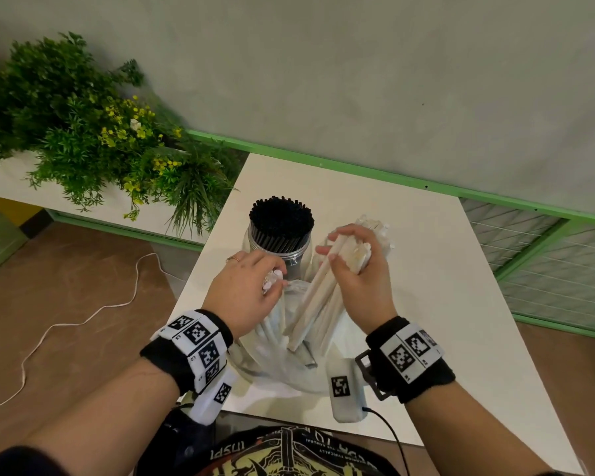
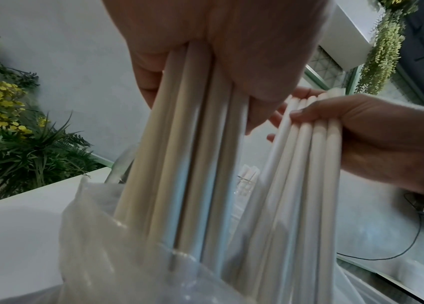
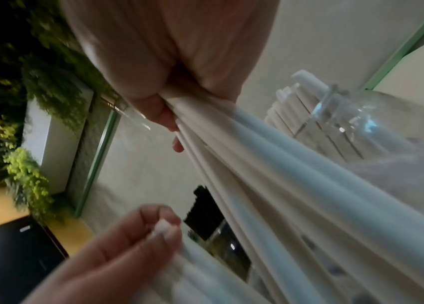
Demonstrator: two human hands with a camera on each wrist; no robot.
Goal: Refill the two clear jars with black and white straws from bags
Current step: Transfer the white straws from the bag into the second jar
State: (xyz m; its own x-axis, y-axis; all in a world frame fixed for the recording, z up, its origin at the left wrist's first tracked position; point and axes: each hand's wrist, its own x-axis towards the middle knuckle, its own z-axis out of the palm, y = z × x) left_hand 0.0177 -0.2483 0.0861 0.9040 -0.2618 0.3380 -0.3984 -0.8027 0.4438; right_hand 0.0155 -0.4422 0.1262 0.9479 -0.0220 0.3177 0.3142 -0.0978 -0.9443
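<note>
Both hands gripped white straws: left hand point(image 1: 246, 293), right hand point(image 1: 356, 269) above bag point(image 1: 282, 369). Best lifted straight, bundle kept tight, toward jar point(image 1: 380, 235) beyond right.

From my screen the head view was evenly lit and fairly sharp, with soft shadows on the white table point(image 1: 426, 269); its edges bowed outward; the right wrist view was dim and smeared with motion blur; the left wrist view was brighter, soft close up.
</note>
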